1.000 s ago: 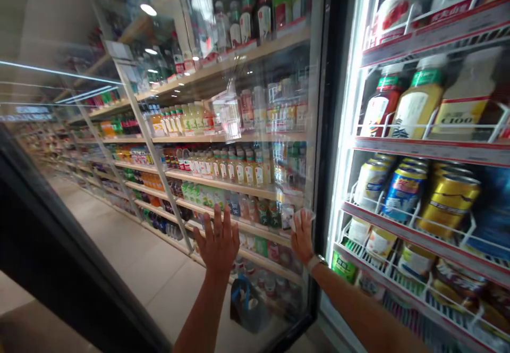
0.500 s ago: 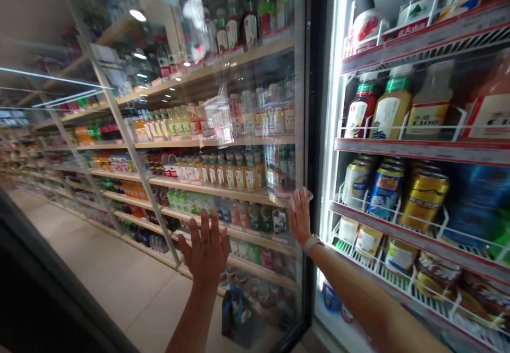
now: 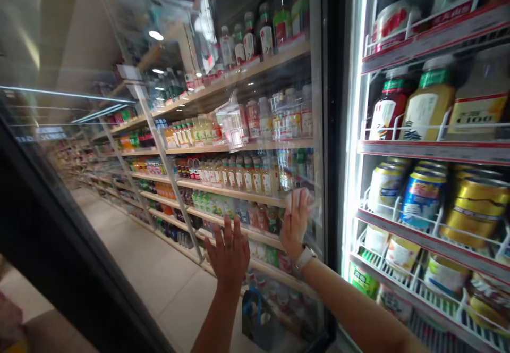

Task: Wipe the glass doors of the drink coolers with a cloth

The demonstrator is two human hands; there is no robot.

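A glass door (image 3: 314,241) with a dark frame stands open before me. My right hand (image 3: 295,225), with a watch on its wrist, presses a thin white cloth (image 3: 309,200) to the glass near the frame's right side. Its fingers lie over the cloth and hide part of it. To the left, my left hand (image 3: 229,249) is held up with fingers stretched and apart, the palm towards the glass. Nothing shows in it. Whether it touches the pane I cannot tell.
On the right, a lit fridge has bottles (image 3: 426,103) and cans (image 3: 424,196) on wire-fronted shelves. Beyond the glass, long wooden shelves (image 3: 251,201) hold many drinks. A dark bag (image 3: 255,316) is at floor level. The door's black edge (image 3: 59,246) crosses the lower left.
My right hand has slid the cloth leftward over the glass, away from the right frame. My view has turned slightly left. The left hand stays raised and open.
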